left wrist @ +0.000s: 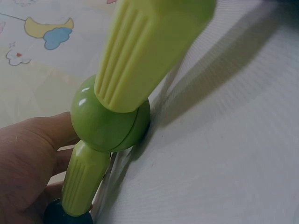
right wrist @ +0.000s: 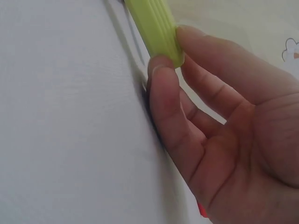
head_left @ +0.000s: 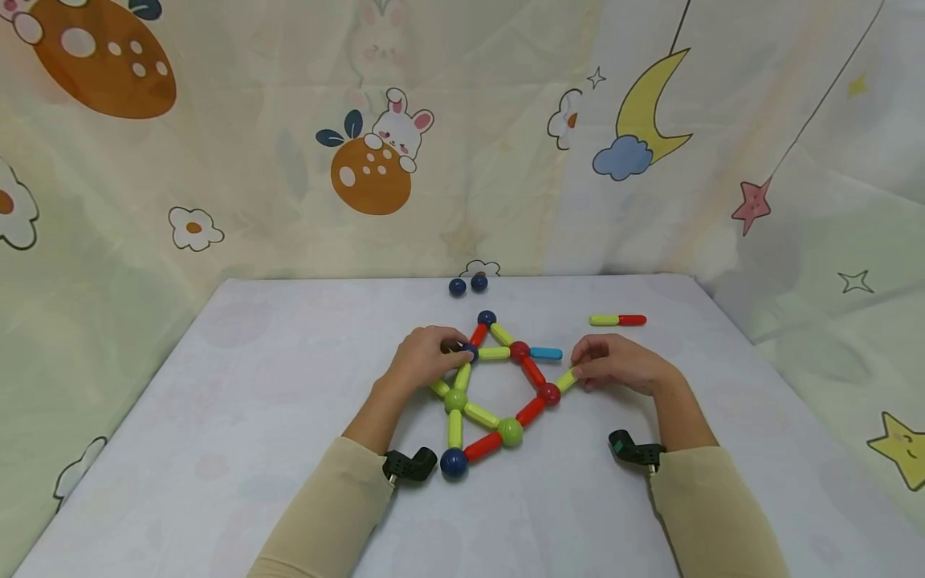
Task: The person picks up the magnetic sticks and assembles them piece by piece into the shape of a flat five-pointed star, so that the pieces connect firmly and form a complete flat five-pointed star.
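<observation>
A flat frame of magnetic rods and balls lies on the table, its red, lime and blue rods joined by coloured balls. My left hand (head_left: pixel 422 359) grips a dark blue ball (head_left: pixel 472 352) at the frame's left side, partly hidden by the fingers. Close to that hand, the left wrist view shows a green ball (left wrist: pixel 105 126) with lime rods attached. On the other side, my right hand (head_left: pixel 623 366) pinches the free end of a lime rod (right wrist: pixel 156 30) between thumb and fingers. This rod's other end meets a red ball (head_left: pixel 550 393). A blue rod (head_left: pixel 545 353) sticks out from another red ball (head_left: pixel 519 351).
Two loose dark blue balls (head_left: pixel 458 287) lie at the table's back edge. Behind the right hand are a lime rod (head_left: pixel 604 320) and a red rod (head_left: pixel 632 320), end to end. A patterned cloth (head_left: pixel 506 185) hangs behind the white table (head_left: pixel 289 337).
</observation>
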`<state>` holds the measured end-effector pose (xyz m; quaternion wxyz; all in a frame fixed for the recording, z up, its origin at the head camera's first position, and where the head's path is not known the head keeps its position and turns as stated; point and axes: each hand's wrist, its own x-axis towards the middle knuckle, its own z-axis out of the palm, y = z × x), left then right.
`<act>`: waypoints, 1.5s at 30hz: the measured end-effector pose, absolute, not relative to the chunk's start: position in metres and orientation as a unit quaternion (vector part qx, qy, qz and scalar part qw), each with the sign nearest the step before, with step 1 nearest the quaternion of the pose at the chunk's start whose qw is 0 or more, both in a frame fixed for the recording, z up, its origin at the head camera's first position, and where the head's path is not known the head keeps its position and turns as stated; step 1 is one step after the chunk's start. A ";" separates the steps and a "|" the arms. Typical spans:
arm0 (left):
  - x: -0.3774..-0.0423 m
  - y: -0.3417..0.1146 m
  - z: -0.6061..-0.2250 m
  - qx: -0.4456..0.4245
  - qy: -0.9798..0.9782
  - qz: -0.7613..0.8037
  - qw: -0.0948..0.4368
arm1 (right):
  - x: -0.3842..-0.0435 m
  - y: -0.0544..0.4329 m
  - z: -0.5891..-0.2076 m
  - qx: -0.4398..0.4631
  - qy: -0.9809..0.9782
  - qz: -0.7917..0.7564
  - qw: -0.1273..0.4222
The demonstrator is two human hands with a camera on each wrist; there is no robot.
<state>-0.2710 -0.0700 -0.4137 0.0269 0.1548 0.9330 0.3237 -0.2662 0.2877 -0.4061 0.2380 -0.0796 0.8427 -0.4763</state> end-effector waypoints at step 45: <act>-0.275 -0.075 -0.414 0.172 0.923 0.342 0.039 | -0.321 0.200 -0.365 -0.046 0.895 -0.442 0.033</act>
